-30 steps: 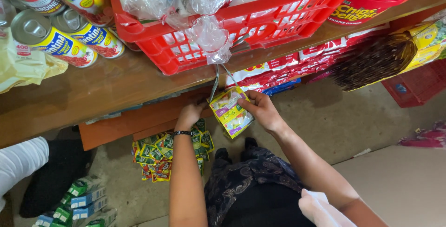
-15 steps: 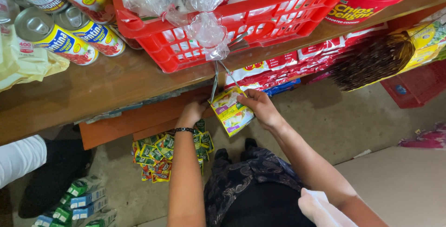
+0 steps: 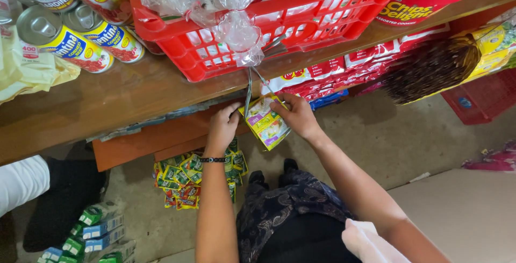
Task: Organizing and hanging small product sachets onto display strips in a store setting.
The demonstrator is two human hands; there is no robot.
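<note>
A small strip of yellow and green sachets (image 3: 267, 125) hangs just under the wooden shelf edge (image 3: 134, 99), by a thin metal wire hook (image 3: 249, 88) that drops from the red plastic basket (image 3: 279, 32). My right hand (image 3: 299, 115) grips the top of the sachets from the right. My left hand (image 3: 222, 127), with a black band on its wrist, pinches at the wire and the sachets' left corner. Both forearms reach up from below.
Several tin cans (image 3: 80, 45) lie on the shelf at left, beside the basket of knotted clear bags (image 3: 239, 32). A red round tub (image 3: 424, 2) stands at right. More sachets (image 3: 185, 179) and small green boxes (image 3: 99, 230) lie on the concrete floor. Another person's white sleeve (image 3: 21, 182) shows at left.
Both hands stay on the sachets at the wire; the left hand's fingers have shifted slightly closer to the hook.
</note>
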